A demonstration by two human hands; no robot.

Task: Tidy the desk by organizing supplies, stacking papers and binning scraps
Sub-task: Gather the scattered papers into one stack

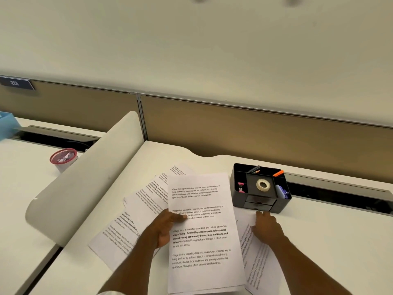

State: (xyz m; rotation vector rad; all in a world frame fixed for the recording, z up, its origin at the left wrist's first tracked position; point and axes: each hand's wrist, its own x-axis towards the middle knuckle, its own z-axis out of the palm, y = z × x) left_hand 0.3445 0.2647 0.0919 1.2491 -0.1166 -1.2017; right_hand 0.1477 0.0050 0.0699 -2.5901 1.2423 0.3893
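My left hand (164, 227) grips the left edge of a printed paper sheet (204, 241), thumb on top, holding it above the white desk (319, 241). Several more printed sheets (136, 220) lie fanned out to the left under it. My right hand (266, 227) rests flat, fingers extended, on another printed sheet (258, 265) lying at the right. A black desk organizer (260, 187) stands behind my right hand; it holds a tape roll (263, 184), pens, an orange marker and a purple item.
A curved grey divider (85, 184) separates this desk from the one to the left, where a red mesh cup (63, 158) holds crumpled paper scraps. A brown partition wall (234, 128) runs along the back. A blue tray (6, 124) sits far left.
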